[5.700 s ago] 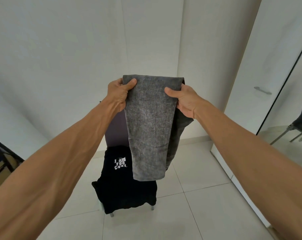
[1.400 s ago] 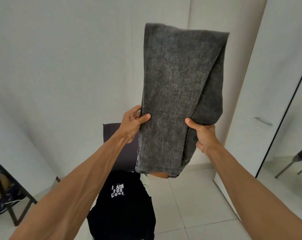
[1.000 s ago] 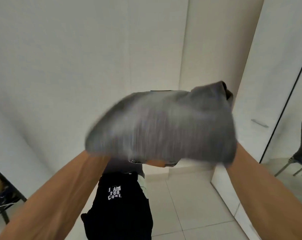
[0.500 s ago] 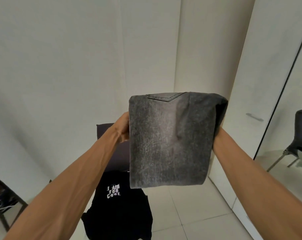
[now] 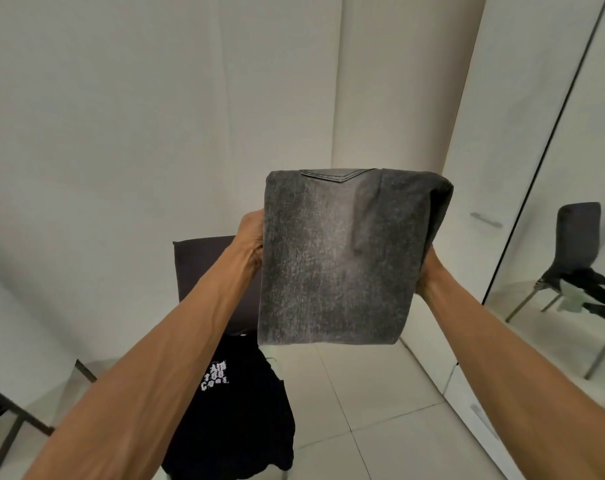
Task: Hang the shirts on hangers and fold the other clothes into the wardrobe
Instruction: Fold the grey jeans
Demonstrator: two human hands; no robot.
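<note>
Holding folded grey jeans [image 5: 339,258] aloft between left grip [image 5: 253,237] and right grip [image 5: 429,271], long axis vertical. Hiding fingers behind denim, so cannot tell clamped or flat. Needing a rightward carry toward the wardrobe door [image 5: 501,150], nearer the right grip.

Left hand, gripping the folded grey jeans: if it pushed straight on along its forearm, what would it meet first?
Probably the plain white wall behind the folded dark grey denim jeans. The left hand points up and away, above the dark chair back; depth is unclear.
</note>
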